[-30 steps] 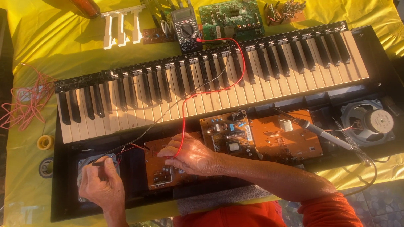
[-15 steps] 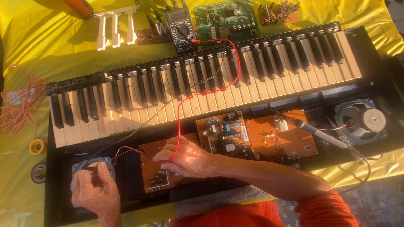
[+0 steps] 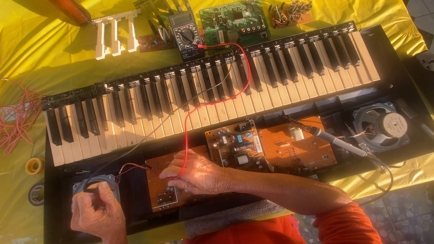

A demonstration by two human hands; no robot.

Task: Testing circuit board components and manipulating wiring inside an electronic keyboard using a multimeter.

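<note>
An opened black electronic keyboard [image 3: 393,97] lies on a yellow sheet. My right hand [image 3: 196,174] rests on a brown circuit board [image 3: 158,201] inside the case and pinches the tip of a red test lead [image 3: 226,97]. That lead runs up over the keys to a black multimeter [image 3: 186,34]. My left hand [image 3: 97,219] holds a black probe [image 3: 92,190] against the small speaker [image 3: 97,183] at the case's left end. A black lead [image 3: 149,133] runs from it across the keys toward the meter.
Two more circuit boards [image 3: 271,147] sit mid-case, with a soldering iron [image 3: 337,142] lying across them and a round speaker [image 3: 384,126] at the right. A green board [image 3: 235,20], loose white keys [image 3: 115,34], tangled red wire [image 3: 16,117] and tape rolls [image 3: 35,166] lie around.
Both hands stay on the same spots with their probes. Only the view has shifted a little.
</note>
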